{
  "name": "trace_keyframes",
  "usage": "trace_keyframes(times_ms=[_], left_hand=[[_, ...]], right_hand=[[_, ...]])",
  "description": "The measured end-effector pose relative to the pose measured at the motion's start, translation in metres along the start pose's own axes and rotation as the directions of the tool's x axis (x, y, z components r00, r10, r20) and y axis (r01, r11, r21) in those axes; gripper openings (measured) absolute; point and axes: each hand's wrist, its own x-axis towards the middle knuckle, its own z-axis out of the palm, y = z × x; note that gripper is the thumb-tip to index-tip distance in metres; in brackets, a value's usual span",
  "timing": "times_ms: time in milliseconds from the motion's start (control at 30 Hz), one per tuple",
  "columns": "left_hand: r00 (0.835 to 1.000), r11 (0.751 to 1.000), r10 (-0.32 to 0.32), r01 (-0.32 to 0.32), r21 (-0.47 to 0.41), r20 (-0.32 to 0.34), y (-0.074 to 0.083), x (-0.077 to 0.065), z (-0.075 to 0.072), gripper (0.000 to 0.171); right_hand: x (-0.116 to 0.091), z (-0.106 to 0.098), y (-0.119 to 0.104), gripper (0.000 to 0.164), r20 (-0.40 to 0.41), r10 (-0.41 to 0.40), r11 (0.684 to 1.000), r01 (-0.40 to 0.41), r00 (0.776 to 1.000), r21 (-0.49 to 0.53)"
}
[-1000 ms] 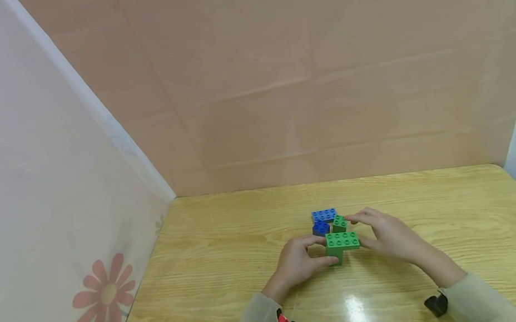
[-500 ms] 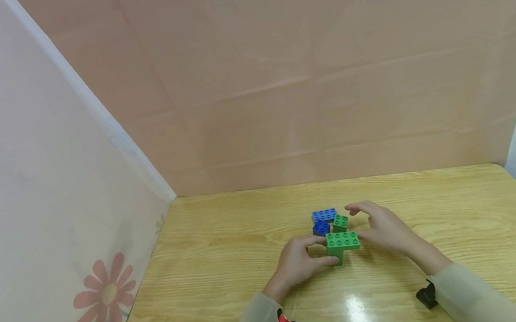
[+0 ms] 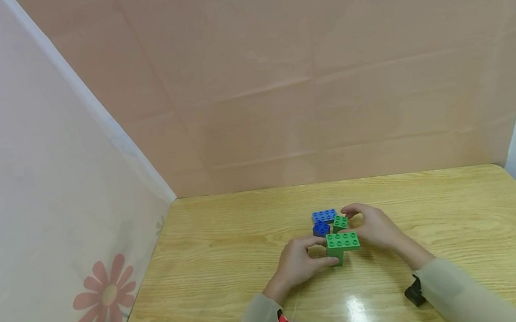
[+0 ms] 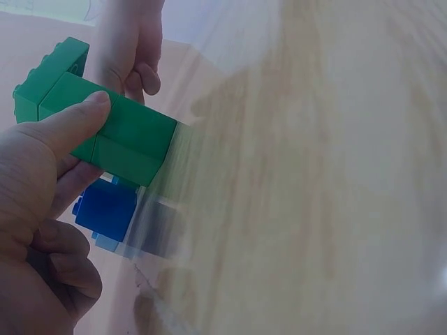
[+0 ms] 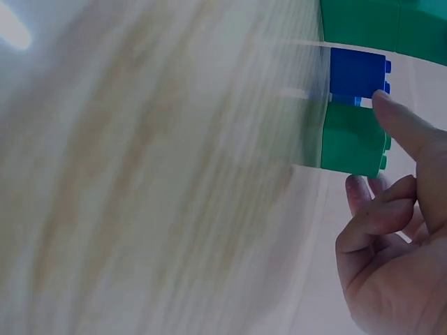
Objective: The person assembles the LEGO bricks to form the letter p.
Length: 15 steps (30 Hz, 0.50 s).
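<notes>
My left hand (image 3: 296,262) grips a stack of green toy bricks (image 3: 343,241), thumb on the near side. A long eight-stud brick tops the stack and overhangs to the right; the left wrist view shows the green column (image 4: 133,132) beneath it. Behind the stack stands a small four-stud green brick (image 3: 340,221). My right hand (image 3: 375,227) is spread around it, thumb in front and index finger at its back right corner. In the right wrist view the fingertips (image 5: 356,188) sit just beside this small green brick (image 5: 353,139).
A small dark blue brick (image 3: 321,228) stands left of the small green one. Behind both lies a long blue brick (image 3: 325,216). All rest on a wooden table (image 3: 229,233), with a cloth wall (image 3: 253,128) along its back edge.
My right hand first drew its index finger away from the small green brick, then moved left and closed in around it. The left hand and its stack have stayed in place.
</notes>
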Motion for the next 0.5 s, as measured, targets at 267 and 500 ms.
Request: trace_keyframes(times_ms=[267, 500], left_hand=[[1.0, 1.0, 0.0, 0.0, -0.006, 0.002, -0.0005, -0.0001, 0.0008, 0.04], [1.0, 1.0, 0.01, -0.01, 0.003, -0.007, -0.0015, 0.0001, 0.0012, 0.04]], right_hand=[[0.0006, 0.0034, -0.0035, 0.048, 0.026, 0.031, 1.0, -0.031, 0.999, -0.002], [-0.0008, 0.0022, -0.0044, 0.047, 0.018, 0.037, 0.999, -0.037, 0.999, -0.018]])
